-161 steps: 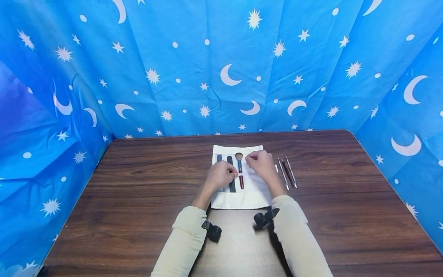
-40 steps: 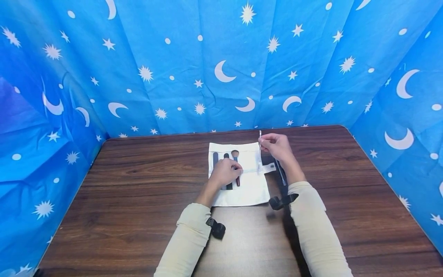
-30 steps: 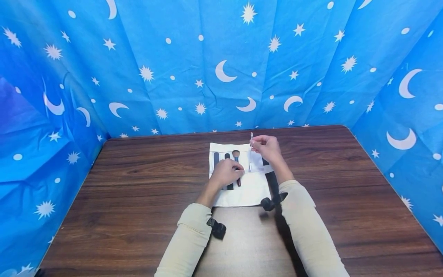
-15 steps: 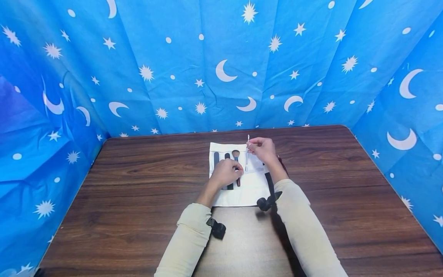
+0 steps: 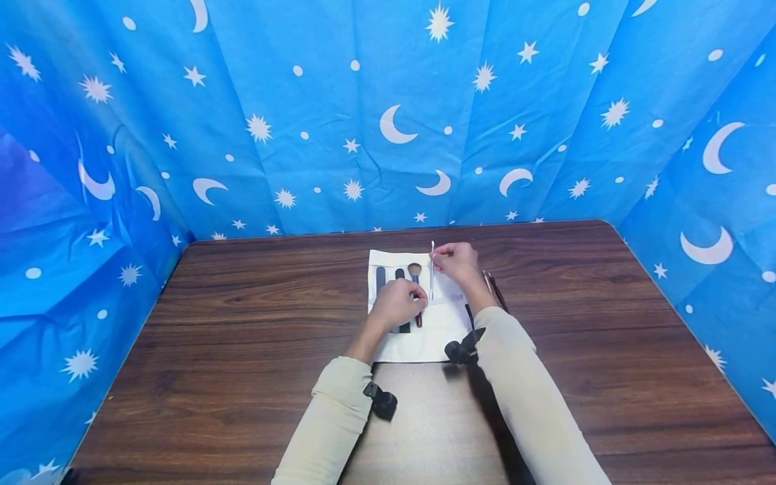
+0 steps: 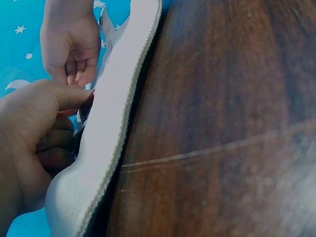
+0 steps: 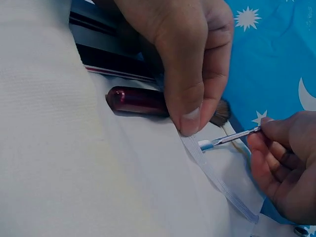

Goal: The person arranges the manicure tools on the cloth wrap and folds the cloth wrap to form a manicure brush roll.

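Note:
A white cloth tool roll (image 5: 424, 345) lies spread on the table, crossed by an elastic band (image 7: 217, 177). Under the band sit dark nail files (image 5: 380, 276) and a makeup brush (image 5: 415, 269) with a dark red handle (image 7: 138, 101). My left hand (image 5: 397, 303) pinches the band's edge between thumb and fingers, just beside the brush. In my right hand (image 5: 457, 261), thumb and fingertips pinch a metal cuticle pusher (image 5: 432, 276) near its upper end. The pusher's flat lower tip (image 7: 206, 145) is right at the band's upper edge, close to my left thumb.
Right of the roll, partly behind my right forearm, lie a dark red stick (image 5: 497, 291) and a light metal tool (image 5: 487, 280). A strap with a snap (image 7: 300, 231) extends from the roll's right side. A blue star-patterned curtain (image 5: 339, 121) surrounds the wooden table (image 5: 254, 323).
My right hand has carried the cuticle pusher left, from the roll's right edge to beside the brush, and slightly down. My left hand keeps its place at the band.

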Available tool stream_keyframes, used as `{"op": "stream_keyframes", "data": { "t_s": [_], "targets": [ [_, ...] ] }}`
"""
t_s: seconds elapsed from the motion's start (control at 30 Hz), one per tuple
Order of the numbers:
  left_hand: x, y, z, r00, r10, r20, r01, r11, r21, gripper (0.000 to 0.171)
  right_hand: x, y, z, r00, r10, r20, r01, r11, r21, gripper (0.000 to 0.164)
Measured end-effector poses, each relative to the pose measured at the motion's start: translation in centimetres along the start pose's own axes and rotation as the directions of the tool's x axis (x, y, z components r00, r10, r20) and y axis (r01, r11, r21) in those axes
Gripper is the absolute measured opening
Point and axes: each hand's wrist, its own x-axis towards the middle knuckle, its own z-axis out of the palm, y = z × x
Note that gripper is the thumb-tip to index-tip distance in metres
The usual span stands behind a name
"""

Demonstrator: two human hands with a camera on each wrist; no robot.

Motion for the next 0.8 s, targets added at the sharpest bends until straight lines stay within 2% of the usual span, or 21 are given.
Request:
{"op": "stream_keyframes", "data": {
  "t_s": [0.1, 0.2, 0.4, 0.5, 0.8],
  "targets": [
    [0.0, 0.0, 0.0, 1.0, 0.003, -0.001, -0.003, 1.0, 0.012, 0.013, -0.1, 0.0, 0.1, 0.999, 0.02, 0.027, -0.017, 0.995, -0.096, 0.02],
    [-0.1, 0.1, 0.0, 1.0, 0.005, -0.001, -0.005, 1.0, 0.01, 0.013, -0.4, -0.1, 0.1, 0.999, 0.012, 0.038, -0.004, 0.976, -0.216, 0.019],
    [-0.1, 0.1, 0.0, 1.0, 0.01, 0.001, -0.01, 1.0, 0.004, 0.014, -1.0, -0.6, 0.1, 0.998, -0.004, 0.061, 0.028, 0.913, -0.408, 0.019],
    [0.0, 0.1, 0.1, 1.0, 0.012, -0.003, -0.012, 1.0, 0.01, 0.014, -1.0, -0.8, 0.2, 0.998, -0.003, 0.065, 0.032, 0.89, -0.454, 0.018],
    [0.1, -0.1, 0.1, 1.0, 0.007, 0.003, -0.007, 1.0, 0.007, 0.014, -1.5, -0.8, 0.8, 0.999, 0.019, 0.029, -0.002, 0.866, -0.5, 0.016]
  ]
}}
